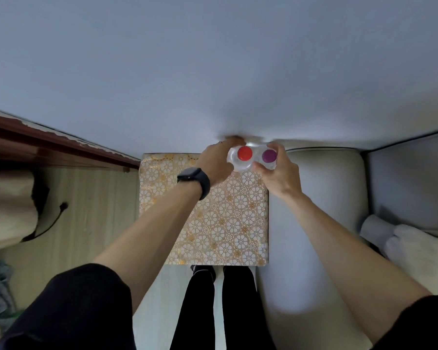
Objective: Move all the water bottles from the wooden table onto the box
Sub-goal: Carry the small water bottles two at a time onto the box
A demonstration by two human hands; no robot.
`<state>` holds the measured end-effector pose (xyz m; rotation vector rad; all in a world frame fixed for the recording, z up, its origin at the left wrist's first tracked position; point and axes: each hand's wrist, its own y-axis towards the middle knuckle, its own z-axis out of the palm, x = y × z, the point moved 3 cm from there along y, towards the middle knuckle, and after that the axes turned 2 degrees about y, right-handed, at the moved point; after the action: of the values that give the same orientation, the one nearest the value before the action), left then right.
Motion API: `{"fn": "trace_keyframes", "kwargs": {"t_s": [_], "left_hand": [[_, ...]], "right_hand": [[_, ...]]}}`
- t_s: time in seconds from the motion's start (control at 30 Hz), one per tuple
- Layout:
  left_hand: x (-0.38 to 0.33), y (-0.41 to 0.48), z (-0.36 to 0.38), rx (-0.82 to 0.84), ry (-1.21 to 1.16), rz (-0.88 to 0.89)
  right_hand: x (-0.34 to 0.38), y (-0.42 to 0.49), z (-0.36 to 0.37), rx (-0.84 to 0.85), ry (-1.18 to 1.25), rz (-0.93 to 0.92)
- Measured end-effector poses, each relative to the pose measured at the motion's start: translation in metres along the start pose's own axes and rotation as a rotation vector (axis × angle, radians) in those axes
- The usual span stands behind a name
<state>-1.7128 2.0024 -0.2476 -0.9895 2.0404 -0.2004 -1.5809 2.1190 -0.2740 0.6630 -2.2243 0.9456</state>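
Observation:
Two clear water bottles stand side by side over the far right corner of the box [220,223], which has a gold and white flower pattern on top. One bottle has a red cap [244,153], the other a purple cap [269,155]. My left hand [216,164], with a black watch on its wrist, grips the red-capped bottle from the left. My right hand [280,174] holds the purple-capped bottle from the right. The bottles' lower parts are hidden by my hands.
A dark wooden table edge [48,140] runs along the upper left, over a pale wood floor [94,198]. A light sofa [326,198] with a white cushion [415,251] fills the right. The wall rises right behind the box. My legs stand at the box's near edge.

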Motion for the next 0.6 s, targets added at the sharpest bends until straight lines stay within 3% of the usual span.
{"fn": "trace_keyframes", "kwargs": {"t_s": [0.1,0.37,0.47,0.6], "left_hand": [[0.011,-0.014,0.015,-0.185,-0.089,-0.101],[0.003,-0.013,0.048,-0.266,-0.474,-0.379],[0.004,-0.010,0.043,-0.277,-0.456,-0.359],[0.012,-0.007,0.032,-0.161,-0.400,-0.228]], "right_hand": [[-0.001,0.005,0.001,-0.028,0.006,0.004],[-0.006,0.009,0.001,0.029,0.025,0.096],[-0.006,0.015,-0.002,0.041,0.002,0.094],[-0.009,0.018,0.002,0.022,0.066,0.094]]}}
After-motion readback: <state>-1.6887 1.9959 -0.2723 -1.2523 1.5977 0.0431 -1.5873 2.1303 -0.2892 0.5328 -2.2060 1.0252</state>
